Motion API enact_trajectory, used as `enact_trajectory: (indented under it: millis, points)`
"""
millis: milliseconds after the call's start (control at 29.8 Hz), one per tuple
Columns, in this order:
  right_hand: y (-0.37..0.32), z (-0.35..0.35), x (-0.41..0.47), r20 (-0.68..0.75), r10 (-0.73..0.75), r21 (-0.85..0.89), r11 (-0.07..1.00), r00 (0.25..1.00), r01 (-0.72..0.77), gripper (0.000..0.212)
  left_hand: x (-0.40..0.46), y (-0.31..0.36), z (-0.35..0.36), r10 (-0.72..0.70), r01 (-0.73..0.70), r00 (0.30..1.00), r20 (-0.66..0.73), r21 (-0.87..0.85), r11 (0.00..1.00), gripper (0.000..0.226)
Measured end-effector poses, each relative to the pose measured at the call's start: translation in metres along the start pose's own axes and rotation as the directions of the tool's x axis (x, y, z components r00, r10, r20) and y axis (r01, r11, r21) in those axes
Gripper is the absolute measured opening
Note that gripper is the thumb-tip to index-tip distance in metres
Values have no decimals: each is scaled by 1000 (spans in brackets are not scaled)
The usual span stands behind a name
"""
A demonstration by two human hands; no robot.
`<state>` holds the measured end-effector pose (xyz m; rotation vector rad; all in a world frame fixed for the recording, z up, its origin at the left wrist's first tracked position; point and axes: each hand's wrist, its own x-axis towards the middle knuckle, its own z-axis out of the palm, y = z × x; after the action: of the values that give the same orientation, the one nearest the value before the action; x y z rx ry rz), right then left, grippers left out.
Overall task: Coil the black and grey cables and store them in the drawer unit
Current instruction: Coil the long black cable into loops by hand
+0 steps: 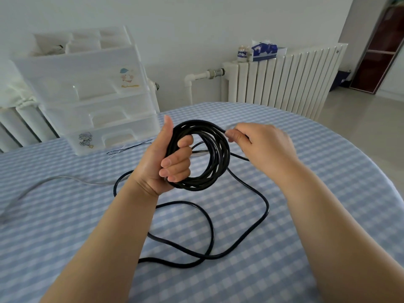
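My left hand (pixel 168 160) grips one side of a coil of black cable (pixel 216 154), held upright above the table with the thumb raised. My right hand (pixel 262 145) pinches a strand of the same black cable at the coil's upper right. The loose remainder of the black cable (pixel 251 232) snakes in wide loops over the checked tablecloth below my arms. A grey cable (pixel 43 182) lies uncoiled at the left of the table. The translucent white drawer unit (pixel 98 101) stands at the back left, its drawers shut.
The table (pixel 306 215) has a blue and white checked cloth and a rounded right edge. Thin black and white wire ties (pixel 129 148) lie in front of the drawer unit. A white radiator (pixel 284 79) stands behind, with a tissue box (pixel 264 51) on it.
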<state>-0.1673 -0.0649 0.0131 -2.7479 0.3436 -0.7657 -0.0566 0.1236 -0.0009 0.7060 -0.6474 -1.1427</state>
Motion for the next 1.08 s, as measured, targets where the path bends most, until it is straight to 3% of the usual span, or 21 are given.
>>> enact_trajectory:
  millis: [101, 336, 504, 605, 739, 907, 974, 1075]
  points:
    - [3, -1, 0, 123, 1, 107, 994, 992, -14, 31, -1, -2, 0, 27, -25, 997, -70, 32, 999, 52]
    - [5, 8, 3, 35, 201, 83, 976, 979, -203, 54, 2, -4, 2, 18, -18, 999, -42, -1, 1000, 50]
    - [0, 22, 1, 195, 97, 143, 982, 976, -126, 32, 4, 0, -2, 113, -90, 992, 59, -307, 947, 51]
    - [2, 26, 0, 359, 7, 299, 946, 933, -122, 32, 0, 5, 3, 230, -269, 962, -148, -359, 894, 44]
    - [-1, 30, -4, 418, -58, 329, 940, 907, -92, 31, -2, 14, 13, 323, -518, 814, -482, -354, 779, 41]
    - [-13, 25, -11, 427, -112, 144, 988, 897, 55, 36, -8, 26, 6, 330, -741, 572, -751, -301, 600, 47]
    - [-20, 26, -15, 427, -112, 98, 992, 897, 77, 46, -9, 27, 5, 326, -767, 505, -799, -243, 594, 42]
    - [-35, 29, -22, 397, -171, 46, 985, 902, 167, 65, -6, 24, 12, 356, -738, 399, -845, -65, 672, 36]
